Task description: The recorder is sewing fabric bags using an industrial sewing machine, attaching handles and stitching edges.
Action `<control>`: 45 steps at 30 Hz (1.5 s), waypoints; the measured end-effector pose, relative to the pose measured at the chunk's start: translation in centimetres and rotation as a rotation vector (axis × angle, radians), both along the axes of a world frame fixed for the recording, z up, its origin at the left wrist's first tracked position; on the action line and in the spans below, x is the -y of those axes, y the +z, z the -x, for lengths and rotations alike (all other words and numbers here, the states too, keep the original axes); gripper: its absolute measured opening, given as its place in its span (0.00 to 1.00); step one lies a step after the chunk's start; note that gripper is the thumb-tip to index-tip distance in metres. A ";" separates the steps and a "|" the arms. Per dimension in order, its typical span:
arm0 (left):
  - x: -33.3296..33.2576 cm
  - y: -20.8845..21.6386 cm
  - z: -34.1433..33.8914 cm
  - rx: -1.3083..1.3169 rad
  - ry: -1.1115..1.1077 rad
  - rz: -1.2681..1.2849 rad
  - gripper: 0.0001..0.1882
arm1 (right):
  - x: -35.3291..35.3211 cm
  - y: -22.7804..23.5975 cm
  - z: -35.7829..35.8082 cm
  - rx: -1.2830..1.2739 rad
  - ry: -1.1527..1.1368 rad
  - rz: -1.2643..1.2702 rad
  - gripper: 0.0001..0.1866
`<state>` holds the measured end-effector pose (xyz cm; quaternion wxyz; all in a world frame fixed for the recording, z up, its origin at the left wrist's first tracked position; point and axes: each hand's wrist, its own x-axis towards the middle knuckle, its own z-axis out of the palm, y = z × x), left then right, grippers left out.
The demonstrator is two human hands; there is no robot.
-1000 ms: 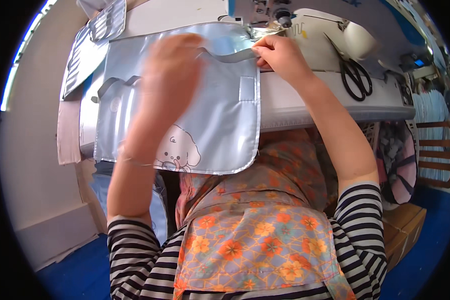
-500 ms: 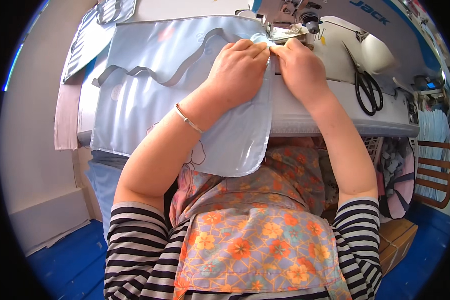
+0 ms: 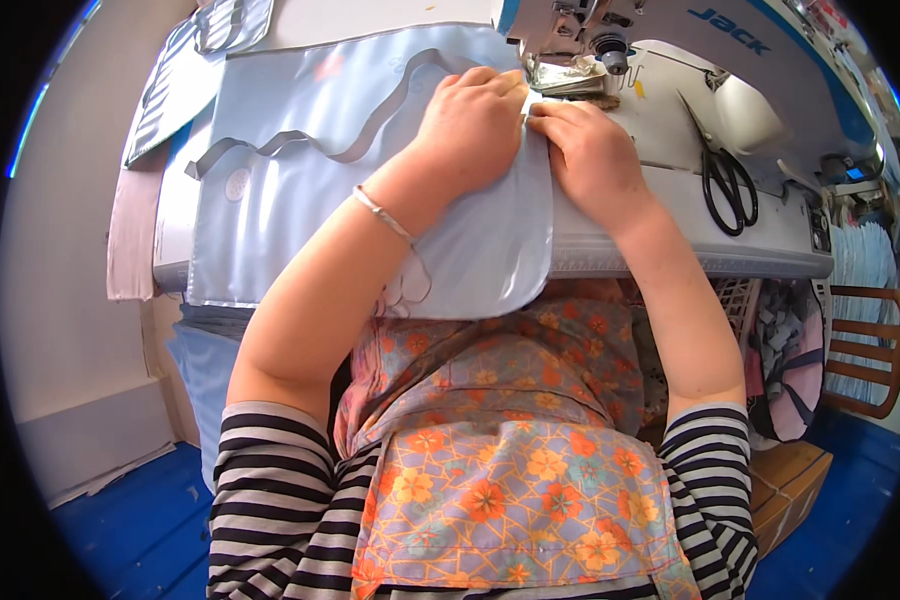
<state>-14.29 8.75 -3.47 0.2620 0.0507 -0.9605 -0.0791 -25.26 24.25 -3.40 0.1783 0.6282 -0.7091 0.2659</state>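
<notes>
On the surface (image 3: 580,225), beside the sewing machine (image 3: 660,15), lies the pale-blue panel (image 3: 270,215), edges seemingly done; left hand (image 3: 470,130) laid over it, grip hidden, right hand (image 3: 595,155) pinching its edge. The grey strap (image 3: 375,122) runs mostly loose; fastening looks unfinished.

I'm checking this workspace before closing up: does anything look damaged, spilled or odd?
Only one thing stands out: the pale panel at lower left has a ragged bottom edge, as if torn. The grey strip lies wavy across the blue sheet, possibly just slack. I see no spill.
</notes>
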 end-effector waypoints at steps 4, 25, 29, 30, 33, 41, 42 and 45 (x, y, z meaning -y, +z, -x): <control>2.2 2.8 -2.6 -0.107 0.121 0.150 0.22 | -0.7 0.1 -0.3 0.037 0.027 -0.027 0.15; -0.5 8.9 -12.2 0.175 0.140 -0.690 0.17 | -1.4 0.6 -1.7 0.196 0.135 0.076 0.14; -5.5 9.0 -15.2 0.095 -0.235 -0.597 0.16 | -3.9 1.6 -10.3 1.057 0.495 0.147 0.19; -6.6 9.6 -15.1 0.126 -0.252 -0.670 0.16 | -4.6 1.6 -12.5 1.549 0.557 0.060 0.22; -8.2 7.6 -14.4 -0.012 -0.253 -0.871 0.17 | -5.3 -0.2 -15.8 1.524 0.447 -0.029 0.22; -2.0 6.3 -15.3 -0.660 -0.148 -1.654 0.17 | -9.4 3.2 -7.6 1.501 0.163 -0.092 0.10; -1.2 5.9 -15.6 -0.668 -0.121 -1.632 0.16 | -9.4 3.1 -6.9 1.500 0.161 -0.091 0.10; -0.3 5.2 -15.8 -0.644 -0.124 -1.627 0.15 | -8.2 3.1 -4.7 1.251 0.183 0.046 0.09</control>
